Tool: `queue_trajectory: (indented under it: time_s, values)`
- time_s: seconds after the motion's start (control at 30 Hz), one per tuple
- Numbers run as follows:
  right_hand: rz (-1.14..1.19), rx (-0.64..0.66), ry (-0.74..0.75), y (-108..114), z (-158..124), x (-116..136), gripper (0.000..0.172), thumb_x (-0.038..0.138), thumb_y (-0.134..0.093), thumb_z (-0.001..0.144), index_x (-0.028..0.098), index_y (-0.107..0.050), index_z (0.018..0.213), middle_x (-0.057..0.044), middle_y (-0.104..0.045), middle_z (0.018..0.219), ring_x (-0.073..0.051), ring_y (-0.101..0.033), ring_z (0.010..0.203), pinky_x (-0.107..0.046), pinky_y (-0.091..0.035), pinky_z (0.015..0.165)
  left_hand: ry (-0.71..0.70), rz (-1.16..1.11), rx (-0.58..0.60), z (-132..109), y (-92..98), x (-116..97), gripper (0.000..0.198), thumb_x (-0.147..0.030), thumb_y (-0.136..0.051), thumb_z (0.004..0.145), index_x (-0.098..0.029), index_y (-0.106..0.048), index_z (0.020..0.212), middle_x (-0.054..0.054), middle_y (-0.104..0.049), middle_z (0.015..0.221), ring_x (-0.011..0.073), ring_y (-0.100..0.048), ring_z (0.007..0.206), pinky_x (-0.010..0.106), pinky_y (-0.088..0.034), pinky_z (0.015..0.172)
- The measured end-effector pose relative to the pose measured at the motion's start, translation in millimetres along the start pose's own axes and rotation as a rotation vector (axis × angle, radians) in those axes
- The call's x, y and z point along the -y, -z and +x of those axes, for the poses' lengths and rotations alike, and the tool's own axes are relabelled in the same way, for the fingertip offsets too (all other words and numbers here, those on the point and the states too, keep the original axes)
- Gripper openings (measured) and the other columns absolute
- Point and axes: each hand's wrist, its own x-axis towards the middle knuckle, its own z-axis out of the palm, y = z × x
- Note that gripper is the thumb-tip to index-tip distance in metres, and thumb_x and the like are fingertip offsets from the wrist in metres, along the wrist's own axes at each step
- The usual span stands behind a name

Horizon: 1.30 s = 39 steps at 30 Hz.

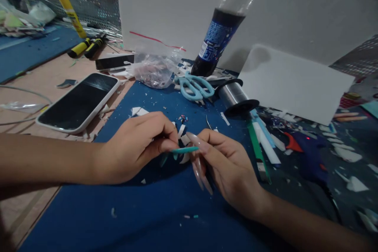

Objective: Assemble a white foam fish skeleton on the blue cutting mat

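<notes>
A thin teal strip [185, 150] is stretched between my two hands above the blue mat [141, 212]. My left hand [141, 145] pinches its left end between thumb and curled fingers. At the other end, my right hand [227, 165] grips it between the thumb and a long-nailed forefinger. The remaining right fingers hang curled below. What the strip is made of I cannot make out. Just behind the fingers lie small white scraps [182, 129] and a tiny multicoloured bit [182, 118], partly hidden by the hands.
Behind the hands are light-blue scissors [195, 88], a wire spool [236, 96], a dark drink bottle [215, 43] and a plastic bag [156, 67]. A phone [79, 102] lies to the left. Rightward are a green strip [258, 149], a glue gun [310, 153] and scattered scraps.
</notes>
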Motion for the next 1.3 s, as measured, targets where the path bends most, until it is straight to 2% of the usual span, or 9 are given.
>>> queue_trajectory:
  time_s: [0.1, 0.23, 0.43, 0.6, 0.87, 1.3]
  values:
    - [-0.025, -0.005, -0.013, 0.0, -0.1, 1.3, 0.030, 0.036, -0.059, 0.089, 0.018, -0.054, 0.065, 0.006, -0.052, 0.049, -0.004, -0.044, 0.036, -0.017, -0.035, 0.036, -0.111, 0.108, 0.015, 1.8, 1.3, 3.7, 0.024, -0.022, -0.043, 0.097, -0.015, -0.049, 0.074, 0.000, -0.054, 0.064, 0.0089, -0.051, 0.056, 0.019, -0.044, 0.052]
    - [-0.044, 0.022, -0.016, -0.7, 0.9, 2.3, 0.030, 0.038, -0.063, 0.085, 0.018, -0.054, 0.064, 0.006, -0.053, 0.048, -0.004, -0.044, 0.035, -0.018, -0.034, 0.034, -0.403, 0.320, 0.039, 4.1, 5.5, 14.1, 0.018, -0.021, -0.049, 0.094, -0.015, -0.048, 0.077, 0.003, -0.055, 0.060, 0.0134, -0.049, 0.056, 0.025, -0.043, 0.049]
    - [-0.057, 0.044, -0.029, -3.3, 2.0, 3.5, 0.032, 0.039, -0.067, 0.082, 0.018, -0.052, 0.063, 0.006, -0.053, 0.048, -0.005, -0.046, 0.037, -0.018, -0.033, 0.034, -0.514, 0.462, -0.035, 6.5, 4.9, 17.0, 0.023, -0.021, -0.053, 0.092, -0.017, -0.047, 0.071, 0.002, -0.054, 0.057, 0.0139, -0.050, 0.053, 0.026, -0.043, 0.046]
    - [-0.083, 0.041, -0.013, -3.0, 0.6, 2.0, 0.032, 0.038, -0.067, 0.083, 0.018, -0.052, 0.063, 0.006, -0.053, 0.048, -0.004, -0.046, 0.036, -0.018, -0.033, 0.034, -0.524, 0.482, -0.031, 7.5, 4.8, 13.6, 0.028, -0.020, -0.054, 0.091, -0.018, -0.048, 0.064, 0.001, -0.055, 0.056, 0.0140, -0.052, 0.054, 0.026, -0.045, 0.048]
    - [-0.142, 0.020, 0.005, -3.6, 1.6, 2.2, 0.034, 0.040, -0.064, 0.084, 0.019, -0.051, 0.062, 0.007, -0.052, 0.046, -0.004, -0.046, 0.035, -0.018, -0.032, 0.033, -0.508, 0.435, -0.023, 6.5, 6.8, 12.8, 0.019, -0.020, -0.058, 0.089, -0.015, -0.053, 0.072, 0.002, -0.056, 0.057, 0.0136, -0.053, 0.054, 0.025, -0.046, 0.049]
    - [-0.115, 0.033, -0.014, -3.8, 1.1, 3.6, 0.034, 0.042, -0.067, 0.081, 0.019, -0.050, 0.062, 0.007, -0.052, 0.047, -0.004, -0.046, 0.036, -0.018, -0.032, 0.033, -0.497, 0.393, -0.006, 6.8, 5.2, 13.6, 0.018, -0.020, -0.056, 0.091, -0.017, -0.052, 0.074, 0.001, -0.061, 0.060, 0.0129, -0.055, 0.054, 0.026, -0.045, 0.051]
